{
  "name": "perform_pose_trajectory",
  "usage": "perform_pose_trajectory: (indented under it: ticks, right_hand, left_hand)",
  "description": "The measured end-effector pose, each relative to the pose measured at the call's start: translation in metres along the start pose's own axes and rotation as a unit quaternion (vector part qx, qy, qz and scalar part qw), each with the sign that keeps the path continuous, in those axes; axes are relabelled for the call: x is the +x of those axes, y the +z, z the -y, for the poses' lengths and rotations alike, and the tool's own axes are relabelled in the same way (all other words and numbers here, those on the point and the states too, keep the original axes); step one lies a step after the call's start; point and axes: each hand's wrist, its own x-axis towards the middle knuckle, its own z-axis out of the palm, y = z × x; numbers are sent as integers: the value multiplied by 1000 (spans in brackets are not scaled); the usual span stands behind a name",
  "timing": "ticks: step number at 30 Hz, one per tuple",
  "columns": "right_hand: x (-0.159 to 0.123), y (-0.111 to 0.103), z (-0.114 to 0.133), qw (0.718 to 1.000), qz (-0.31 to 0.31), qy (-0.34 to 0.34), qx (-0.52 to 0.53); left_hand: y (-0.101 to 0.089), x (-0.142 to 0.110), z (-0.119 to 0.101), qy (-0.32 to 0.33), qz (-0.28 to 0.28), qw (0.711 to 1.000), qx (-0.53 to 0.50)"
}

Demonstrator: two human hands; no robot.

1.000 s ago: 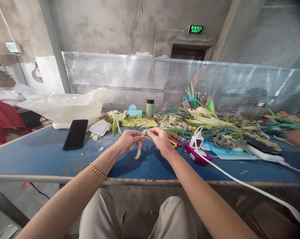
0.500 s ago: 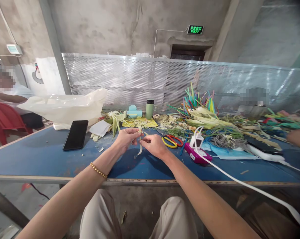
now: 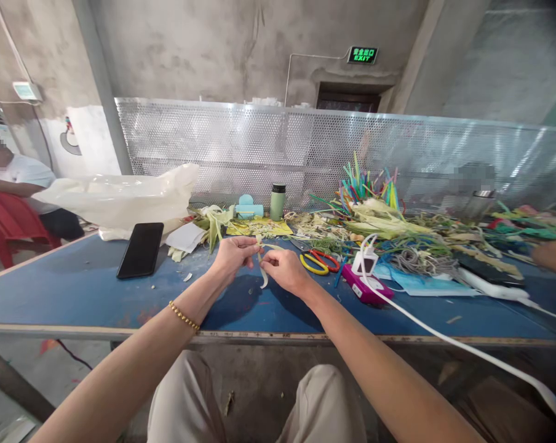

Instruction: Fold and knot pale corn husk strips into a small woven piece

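Over the middle of the blue table [image 3: 93,301], my left hand [image 3: 232,257] pinches pale husk strips [image 3: 264,278] between thumb and fingertips. My right hand [image 3: 285,267] is closed beside it, its fingertips on the same strips. One strip end hangs below the fingers and curls; another points up and right above my right hand. How the strips cross at the fingertips is too small to make out. Scissors [image 3: 313,264] with yellow and red handles lie just right of my right hand.
A black phone [image 3: 140,250] and white paper [image 3: 186,237] lie left. Behind are a green bottle [image 3: 277,202], a husk pile [image 3: 384,216] and coloured stems. At right, a purple power strip [image 3: 365,286] trails a white cable; another person's blurred hand [image 3: 555,255] is at the edge.
The hanging strip end has swung slightly right, and the upper strip now lies flatter over my right hand. Both hands have hardly moved. The person at far left has leaned further left.
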Motion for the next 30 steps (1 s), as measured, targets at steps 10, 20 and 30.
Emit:
perform_pose_trajectory:
  ticks: [10, 20, 30]
  right_hand:
    - [-1, -1, 4, 1000, 8, 5, -4]
    - [0, -13, 8, 985, -135, -5, 108]
    - [4, -8, 3, 985, -52, 59, 152]
  left_hand:
    - [0, 0, -1, 2, -5, 1000, 4]
    - [2, 0, -1, 25, 17, 998, 63]
    - [2, -3, 1, 53, 76, 988, 125]
